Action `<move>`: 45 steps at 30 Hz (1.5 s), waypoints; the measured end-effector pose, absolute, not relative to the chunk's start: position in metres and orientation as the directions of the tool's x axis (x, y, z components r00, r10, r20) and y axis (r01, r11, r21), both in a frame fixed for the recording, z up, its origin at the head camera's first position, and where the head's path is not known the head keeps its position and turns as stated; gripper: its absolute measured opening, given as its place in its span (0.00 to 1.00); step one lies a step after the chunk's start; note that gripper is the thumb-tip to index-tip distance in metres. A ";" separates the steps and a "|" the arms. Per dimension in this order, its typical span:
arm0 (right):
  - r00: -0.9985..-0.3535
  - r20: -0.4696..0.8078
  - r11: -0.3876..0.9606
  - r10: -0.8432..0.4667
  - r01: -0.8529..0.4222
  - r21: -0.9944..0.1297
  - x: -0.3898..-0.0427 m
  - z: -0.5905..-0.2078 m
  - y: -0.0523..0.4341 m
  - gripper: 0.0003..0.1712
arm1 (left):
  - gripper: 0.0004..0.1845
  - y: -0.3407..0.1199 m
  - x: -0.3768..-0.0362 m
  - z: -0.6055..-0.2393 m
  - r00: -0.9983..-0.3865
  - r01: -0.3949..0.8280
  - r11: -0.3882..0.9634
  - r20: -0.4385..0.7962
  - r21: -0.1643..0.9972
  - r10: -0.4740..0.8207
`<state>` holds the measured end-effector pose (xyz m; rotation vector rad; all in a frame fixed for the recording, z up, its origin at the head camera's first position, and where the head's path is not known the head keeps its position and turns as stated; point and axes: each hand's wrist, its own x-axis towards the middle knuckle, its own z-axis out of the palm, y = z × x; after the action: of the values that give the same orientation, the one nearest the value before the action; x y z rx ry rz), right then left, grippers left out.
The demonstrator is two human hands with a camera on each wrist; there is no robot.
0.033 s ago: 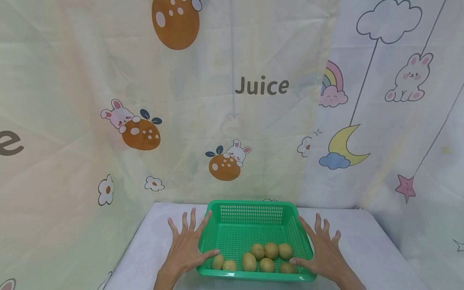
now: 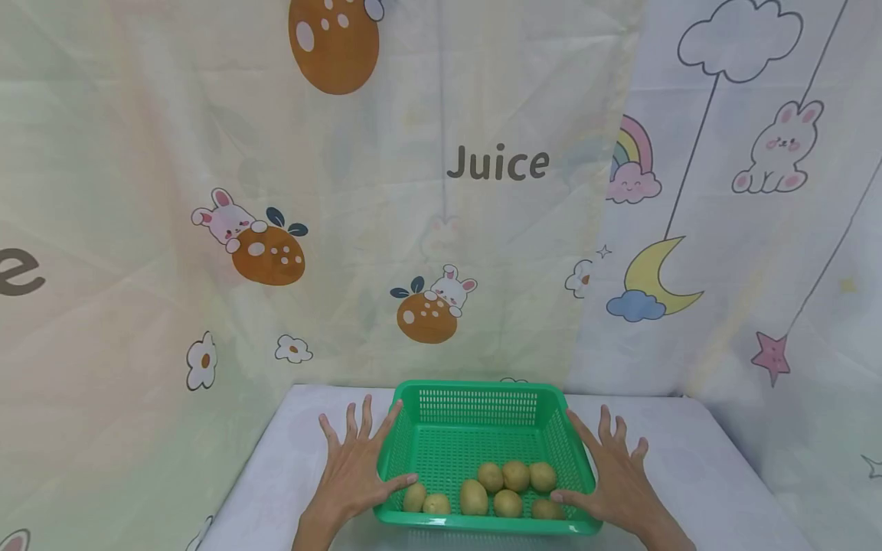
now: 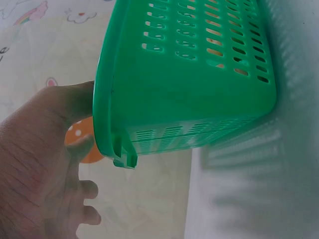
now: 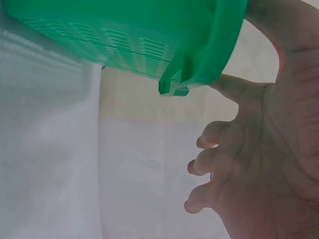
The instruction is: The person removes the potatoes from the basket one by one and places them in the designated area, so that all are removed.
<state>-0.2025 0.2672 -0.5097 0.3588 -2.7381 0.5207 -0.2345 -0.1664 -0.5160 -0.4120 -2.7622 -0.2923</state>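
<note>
A green plastic basket [image 2: 441, 453] with slotted walls stands on the white table. Several small yellowish-brown potatoes [image 2: 474, 498] lie on its floor, mostly along the near side and to the right. My left hand [image 2: 350, 473] is spread at the basket's left side, its thumb reaching over the rim. On the other side my right hand [image 2: 620, 484] mirrors it, fingers fanned out and thumb over the right rim. In the left wrist view the hand [image 3: 42, 154] is beside the basket's rim; the right wrist view shows the palm and straight thumb side of that hand [image 4: 264, 134] similarly placed.
The white-covered table [image 2: 675, 451] extends to both sides of the basket. Behind it hangs a pale curtain [image 2: 510, 268] printed with rabbits, fruit and the word "Juice". More printed cloth [image 2: 792, 252] closes off the right side.
</note>
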 end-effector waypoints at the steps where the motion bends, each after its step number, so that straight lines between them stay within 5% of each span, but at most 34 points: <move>1: -0.913 0.365 0.901 -0.181 -0.303 -0.311 -0.202 -0.510 0.267 0.81 | 0.65 -0.166 -0.235 -0.516 -0.903 0.315 0.937 0.352 0.155 0.245; 16: -0.908 0.386 0.910 -0.165 -0.291 -0.295 -0.200 -0.505 0.266 0.71 | 0.63 -0.168 -0.234 -0.518 -0.915 0.300 0.935 0.335 0.192 0.225; 34: -0.897 0.438 0.855 -0.066 -0.277 -0.439 -0.201 -0.493 0.264 0.50 | 0.39 -0.156 -0.233 -0.523 -0.968 0.130 0.851 0.250 0.509 -0.001; 45: -0.879 0.470 0.815 -0.083 -0.331 -0.476 -0.205 -0.497 0.267 0.44 | 0.27 -0.154 -0.240 -0.535 -0.963 0.051 0.657 0.211 0.752 -0.167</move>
<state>-0.2053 0.2670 -0.4973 0.3087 -2.5649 0.7832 -0.2396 -0.1543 -0.5345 0.0933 -2.6134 -1.1983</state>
